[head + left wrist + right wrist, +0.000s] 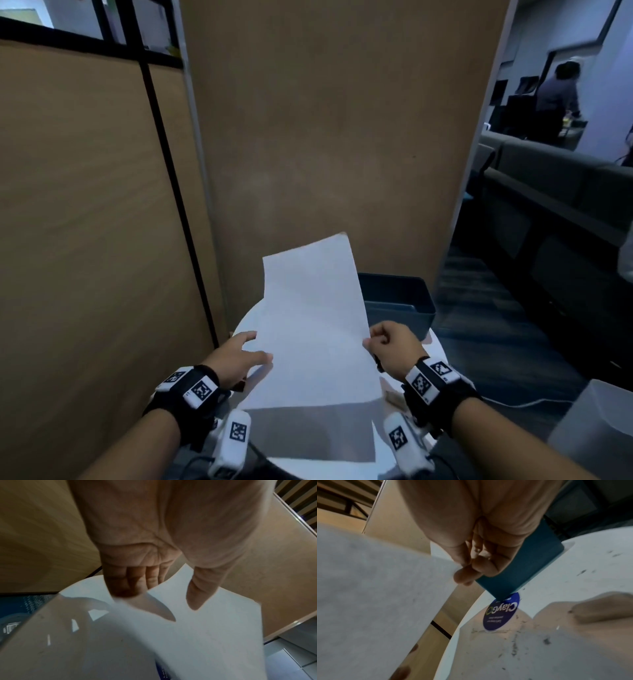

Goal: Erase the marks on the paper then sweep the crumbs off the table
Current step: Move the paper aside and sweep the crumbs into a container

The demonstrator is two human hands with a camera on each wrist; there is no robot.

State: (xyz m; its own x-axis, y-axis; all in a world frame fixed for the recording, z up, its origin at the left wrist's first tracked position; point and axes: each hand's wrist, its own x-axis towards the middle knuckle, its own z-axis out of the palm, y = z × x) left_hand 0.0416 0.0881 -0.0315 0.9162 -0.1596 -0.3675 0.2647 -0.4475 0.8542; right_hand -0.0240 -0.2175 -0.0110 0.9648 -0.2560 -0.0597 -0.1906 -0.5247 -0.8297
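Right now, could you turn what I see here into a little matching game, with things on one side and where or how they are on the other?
Things:
1. paper
2. right hand
3. bin
4. sticker

States:
A. dark blue, behind the round table
B. stuck flat on the tabletop, round and blue
C. lifted and tilted off the table
D. pinching the sheet's edge

Pairs: 1-C, 2-D, 3-A, 4-B
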